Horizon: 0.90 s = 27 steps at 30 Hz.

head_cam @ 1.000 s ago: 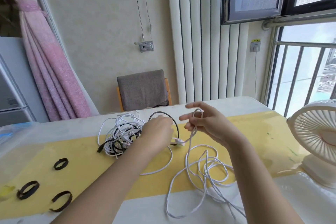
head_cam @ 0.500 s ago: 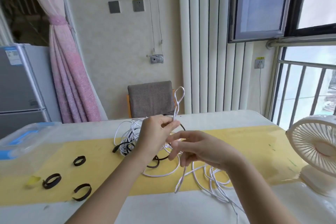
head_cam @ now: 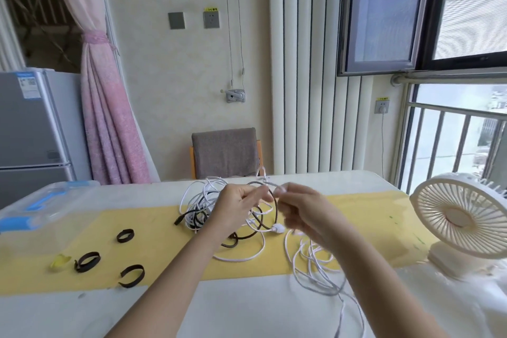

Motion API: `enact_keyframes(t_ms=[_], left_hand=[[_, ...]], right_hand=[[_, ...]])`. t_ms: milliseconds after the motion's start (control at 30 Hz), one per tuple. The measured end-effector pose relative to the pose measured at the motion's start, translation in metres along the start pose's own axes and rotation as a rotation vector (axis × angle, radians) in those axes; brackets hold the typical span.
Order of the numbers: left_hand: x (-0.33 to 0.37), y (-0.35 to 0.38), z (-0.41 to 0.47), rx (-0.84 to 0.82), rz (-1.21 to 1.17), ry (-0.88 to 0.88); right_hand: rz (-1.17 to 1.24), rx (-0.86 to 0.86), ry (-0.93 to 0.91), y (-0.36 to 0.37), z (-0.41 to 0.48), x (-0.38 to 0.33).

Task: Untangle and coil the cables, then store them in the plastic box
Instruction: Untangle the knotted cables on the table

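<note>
Plastic box (head_cam: 41, 200), clear with blue latches, at the left edge of the surface (head_cam: 247, 304), partly cut off; contents unreadable. Three black ties (head_cam: 125, 235), open rings lying on the yellow strip (head_cam: 153, 228) toward the front-left, unused. Cable tangle (head_cam: 199, 207), black and white strands still knotted, mid-surface toward the far edge. Left hand (head_cam: 236, 208): grip narrow, fingers curled, apparently pinching the white cable (head_cam: 315, 263). Right hand (head_cam: 304, 211): grip narrow, fingertips pinched on the same cable. Half a second earlier the left hand held a loop of it upright; that loop has come down and the hands are now level and close, judged as feeding slack free, coiling not yet begun. The cable's slack lies in loose loops near the front-right edge. Fan (head_cam: 461, 219), right edge. Motion blur hides the exact pinch points and the cable between the hands.
</note>
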<state>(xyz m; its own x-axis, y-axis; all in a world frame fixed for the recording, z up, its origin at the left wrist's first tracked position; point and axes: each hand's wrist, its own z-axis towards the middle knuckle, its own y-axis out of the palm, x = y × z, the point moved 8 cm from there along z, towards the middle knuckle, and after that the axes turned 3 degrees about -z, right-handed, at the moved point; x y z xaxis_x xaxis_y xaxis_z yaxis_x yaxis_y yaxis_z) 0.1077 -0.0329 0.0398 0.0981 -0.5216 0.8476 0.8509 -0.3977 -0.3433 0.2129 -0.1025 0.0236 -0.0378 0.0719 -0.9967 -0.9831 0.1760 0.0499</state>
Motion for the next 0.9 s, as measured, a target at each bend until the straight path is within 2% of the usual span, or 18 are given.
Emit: enact_keyframes(t_ms=[100,233,367,467,533,633,700,833,900], left_hand=[[-0.017,0.003,-0.008,-0.121,0.012,-0.053],[-0.049,-0.002,-0.018,-0.169,0.167,-0.046],[-0.064,-0.025,-0.027,0.0,0.255,0.039],[-0.051,-0.04,-0.036,0.156,0.468,0.228],[-0.044,-0.046,-0.042,0.236,0.56,0.342],[-0.043,-0.045,-0.046,0.255,0.478,0.33],[-0.039,-0.034,-0.046,0.222,0.396,0.323],[-0.021,0.004,-0.043,0.108,0.308,0.332],[-0.014,0.014,-0.041,0.109,0.286,0.343]], right_hand=[[-0.071,0.222,-0.1,-0.045,-0.005,-0.025],[-0.166,0.47,-0.155,-0.097,-0.013,-0.045],[-0.338,0.566,-0.177,-0.118,-0.025,-0.06],[-0.604,0.598,-0.175,-0.122,-0.034,-0.066],[-0.801,0.619,-0.099,-0.131,-0.036,-0.066],[-1.196,0.551,0.116,-0.135,-0.032,-0.054],[-1.354,0.498,0.126,-0.119,-0.028,-0.043],[-1.225,0.266,-0.159,-0.039,-0.026,-0.027],[-1.151,0.12,-0.199,-0.002,-0.028,-0.015]])
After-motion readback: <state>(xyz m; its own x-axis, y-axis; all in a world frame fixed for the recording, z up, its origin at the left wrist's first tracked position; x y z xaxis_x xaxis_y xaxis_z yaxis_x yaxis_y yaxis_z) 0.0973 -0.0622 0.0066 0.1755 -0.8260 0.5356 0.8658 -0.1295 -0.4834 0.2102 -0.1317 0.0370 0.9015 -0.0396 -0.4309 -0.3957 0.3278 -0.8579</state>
